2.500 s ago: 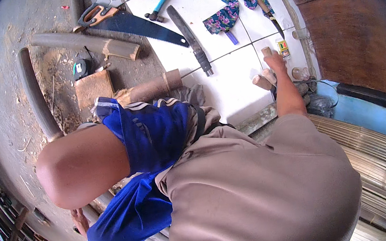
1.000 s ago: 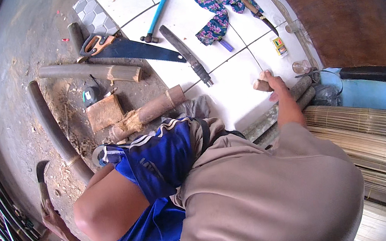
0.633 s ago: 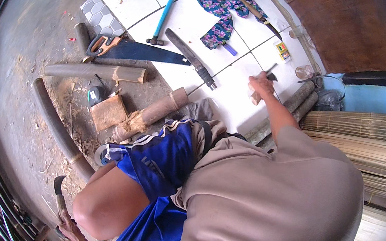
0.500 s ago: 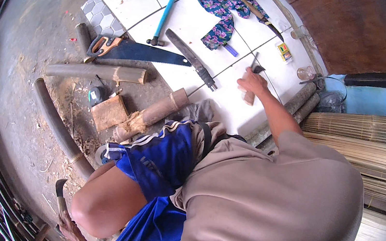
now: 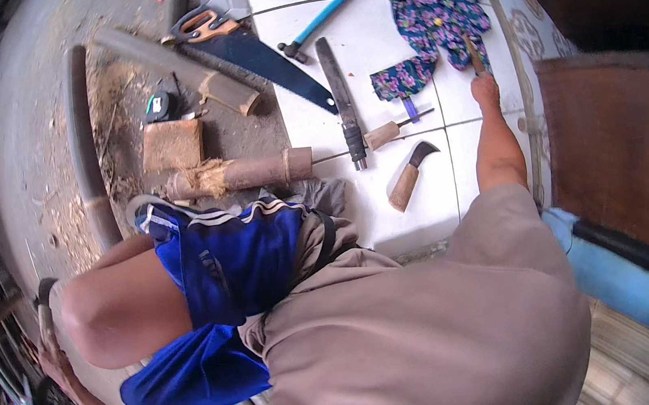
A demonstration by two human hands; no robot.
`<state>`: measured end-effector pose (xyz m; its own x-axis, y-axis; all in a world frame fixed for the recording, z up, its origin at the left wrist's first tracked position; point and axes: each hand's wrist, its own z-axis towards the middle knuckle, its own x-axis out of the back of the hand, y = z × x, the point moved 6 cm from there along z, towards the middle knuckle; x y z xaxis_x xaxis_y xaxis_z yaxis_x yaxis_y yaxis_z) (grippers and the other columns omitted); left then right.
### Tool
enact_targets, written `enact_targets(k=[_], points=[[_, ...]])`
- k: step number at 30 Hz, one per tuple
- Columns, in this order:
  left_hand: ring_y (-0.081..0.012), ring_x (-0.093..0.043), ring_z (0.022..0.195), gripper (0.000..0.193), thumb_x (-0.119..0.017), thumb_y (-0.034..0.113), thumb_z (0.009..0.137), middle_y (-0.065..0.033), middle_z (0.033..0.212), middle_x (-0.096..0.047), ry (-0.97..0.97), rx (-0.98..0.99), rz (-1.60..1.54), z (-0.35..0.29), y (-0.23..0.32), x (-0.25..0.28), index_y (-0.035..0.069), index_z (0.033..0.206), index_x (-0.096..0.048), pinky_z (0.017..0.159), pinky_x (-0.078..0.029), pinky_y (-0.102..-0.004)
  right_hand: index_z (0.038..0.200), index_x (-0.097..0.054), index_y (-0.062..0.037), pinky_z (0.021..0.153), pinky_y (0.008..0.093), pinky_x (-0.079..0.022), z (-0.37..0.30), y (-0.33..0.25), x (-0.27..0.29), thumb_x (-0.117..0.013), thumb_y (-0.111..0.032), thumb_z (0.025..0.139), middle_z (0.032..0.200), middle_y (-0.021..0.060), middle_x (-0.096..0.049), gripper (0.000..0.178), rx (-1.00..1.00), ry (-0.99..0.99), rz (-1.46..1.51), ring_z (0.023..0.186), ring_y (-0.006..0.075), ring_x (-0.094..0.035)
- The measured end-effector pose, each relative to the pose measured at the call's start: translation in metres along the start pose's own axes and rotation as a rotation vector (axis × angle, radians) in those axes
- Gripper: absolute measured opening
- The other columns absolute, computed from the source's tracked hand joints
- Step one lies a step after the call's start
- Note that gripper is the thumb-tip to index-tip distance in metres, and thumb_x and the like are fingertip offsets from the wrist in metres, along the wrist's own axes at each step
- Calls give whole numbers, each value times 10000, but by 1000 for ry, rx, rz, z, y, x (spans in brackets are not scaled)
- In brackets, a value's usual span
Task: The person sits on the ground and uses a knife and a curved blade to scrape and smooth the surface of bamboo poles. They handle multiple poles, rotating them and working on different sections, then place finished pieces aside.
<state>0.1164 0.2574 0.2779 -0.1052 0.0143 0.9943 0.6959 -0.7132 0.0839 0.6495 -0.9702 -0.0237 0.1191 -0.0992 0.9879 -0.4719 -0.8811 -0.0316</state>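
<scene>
At the far left, my left hand [image 5: 52,361] is closed around the pale handle of a knife with a dark curved blade [image 5: 46,290]. My right arm stretches out over the white tiles. The right hand [image 5: 483,89] is closed on a wooden-handled knife [image 5: 473,53] at the edge of a floral cloth [image 5: 418,14]; the fingers hide much of this knife. Nearer to me lies a hooked knife [image 5: 404,185] with a wooden handle. Beside it is a slim pointed tool [image 5: 383,136], also wooden-handled.
A handsaw [image 5: 265,63], a teal-handled hammer [image 5: 325,18] and a long dark blade with a wrapped grip [image 5: 337,78] lie ahead. Bamboo lengths [image 5: 255,171], a wooden block [image 5: 172,145] and a tape measure [image 5: 159,107] rest on the left ground. A brown panel [image 5: 622,155] stands at right.
My right hand has left the hooked knife on the tiles and moved away to the wooden-handled knife by the cloth. My left hand keeps its knife. The view has shifted.
</scene>
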Motion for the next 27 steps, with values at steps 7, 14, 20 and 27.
enact_targets(k=[7,14,20,27], points=[[-330,-677,863,693,-570,581,1012,-225,1002,-723,-99,112,56,-43,-12,3,-24,1335,-669,790,-515,-450,1582,-392,-67,1203,535,-357,50,-10,-6,-535,-271,963,1561,270,-460,668,109,108,-37,1436,453,-447],[-378,-704,1045,698,-561,571,1012,-250,1159,-738,-121,92,88,-48,-19,14,-27,1357,-655,918,-515,-451,1392,-500,-109,1107,591,-444,2,-41,8,-624,-274,945,1423,268,-563,492,-18,72,-79,1328,512,-531],[-422,-691,1128,709,-535,572,1018,-264,1247,-720,-260,262,173,-73,-25,31,-22,1393,-632,973,-503,-462,1291,-547,-60,979,569,-491,-52,-74,30,-628,-107,892,1207,239,-654,409,502,412,-84,1110,475,-621],[-433,-634,1241,621,-510,510,1046,-255,1380,-657,-301,273,229,-105,-43,13,17,1401,-639,1033,-476,-452,1037,-638,-120,853,494,-481,-202,-107,58,-613,-50,853,968,119,-608,198,818,436,-136,959,347,-611]])
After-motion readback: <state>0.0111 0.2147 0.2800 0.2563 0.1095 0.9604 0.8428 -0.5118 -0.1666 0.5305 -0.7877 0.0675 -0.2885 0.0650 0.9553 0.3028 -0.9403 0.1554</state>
